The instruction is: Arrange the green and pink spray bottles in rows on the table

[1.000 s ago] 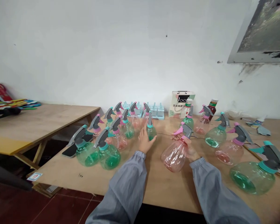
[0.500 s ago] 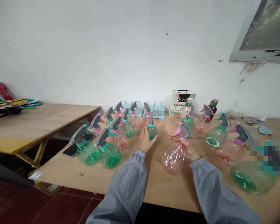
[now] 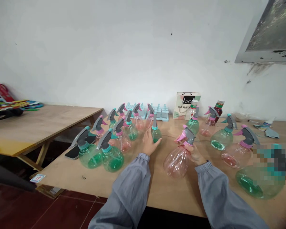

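My right hand (image 3: 195, 154) grips the neck of a clear pink plastic spray bottle (image 3: 177, 159), tilted over the wooden bench (image 3: 162, 187). My left hand (image 3: 148, 143), fingers spread, cups a small green spray bottle (image 3: 155, 133) standing upright. I'd judge a firm neck grip best keeps the tilted bottle steady.

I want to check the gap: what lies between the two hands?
In the head view, only bare table lies between the left hand and the right hand.
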Demonstrator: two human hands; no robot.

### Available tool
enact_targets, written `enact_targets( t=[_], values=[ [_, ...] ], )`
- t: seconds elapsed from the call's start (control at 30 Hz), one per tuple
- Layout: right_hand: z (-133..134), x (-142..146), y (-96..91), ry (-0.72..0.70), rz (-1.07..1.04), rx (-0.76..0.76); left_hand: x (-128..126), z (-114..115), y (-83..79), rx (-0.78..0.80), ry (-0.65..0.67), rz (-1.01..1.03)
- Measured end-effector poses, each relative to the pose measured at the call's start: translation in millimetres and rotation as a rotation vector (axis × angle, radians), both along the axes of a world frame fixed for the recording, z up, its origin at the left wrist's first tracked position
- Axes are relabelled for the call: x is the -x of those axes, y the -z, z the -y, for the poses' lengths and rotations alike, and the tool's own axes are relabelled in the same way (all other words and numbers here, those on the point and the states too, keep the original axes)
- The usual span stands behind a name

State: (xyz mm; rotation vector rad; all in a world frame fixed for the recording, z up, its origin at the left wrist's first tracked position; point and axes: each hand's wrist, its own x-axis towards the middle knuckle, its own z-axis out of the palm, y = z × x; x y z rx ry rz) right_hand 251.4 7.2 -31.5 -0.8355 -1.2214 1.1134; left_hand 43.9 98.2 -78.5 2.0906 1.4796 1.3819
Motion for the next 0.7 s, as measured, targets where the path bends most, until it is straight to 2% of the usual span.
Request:
enact_targets(
  t=[0.1, 0.27, 0.4, 0.47, 0.6, 0.7],
  values=[
    [-3.5, -1.6, 3.7, -0.033, -0.014, 0.013, 0.1, -0.6, 0.5, -0.006, 0.003, 0.001],
    [-4.8, -4.3, 2.5, 0.073, -0.014, -0.075, 0.2, -1.0, 0.9, 0.000, 0.000, -0.005],
    [-6.5, -15.0, -1.2, 0.113, 0.033, -0.041, -0.1, -0.2, -0.1, 0.006, -0.002, -0.003],
    [-9.8, -25.5, -1.1, 0.255, 0.092, -0.061, -0.2, 0.1, -0.5, 0.005, -0.002, 0.000],
    [-18.3, -56.9, 3.0, 0.715, 0.232, -0.232, 0.0, 0.8, -1.2, 0.006, 0.006, 0.004],
    [-24.7, -82.9, 8.8, 0.928, 0.308, -0.243, 0.3, 2.6, -2.9, 0.017, 0.016, 0.007]
  ],
)
